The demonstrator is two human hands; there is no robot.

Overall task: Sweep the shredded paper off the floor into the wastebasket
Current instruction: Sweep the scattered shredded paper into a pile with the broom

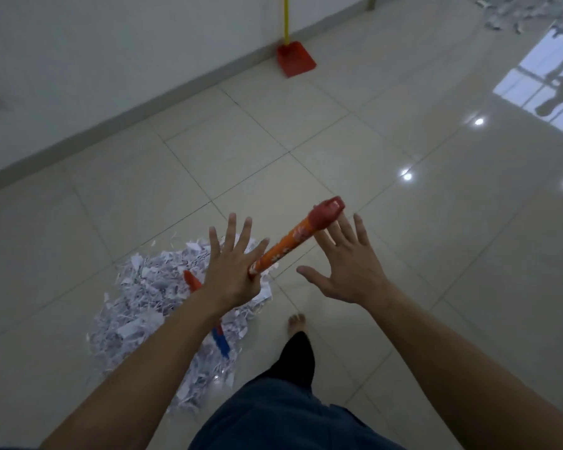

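Observation:
A pile of shredded white paper (pixel 143 303) lies on the tiled floor at lower left. A broom with an orange handle (pixel 283 248) and a red end cap (pixel 328 211) slants up from the pile. Its lower orange and blue part (pixel 221 344) shows below my left forearm. My left hand (pixel 231 271) is spread with straight fingers, and the handle leans against its thumb side. My right hand (pixel 348 267) is also spread flat, its fingertips just below the red cap. Neither hand is curled round the handle. No wastebasket is in view.
A red dustpan (pixel 295 58) with a yellow handle (pixel 286 17) stands against the wall at the back. More shredded paper (pixel 517 11) is scattered at the far top right. My bare foot (pixel 297 320) is on the floor beside the pile.

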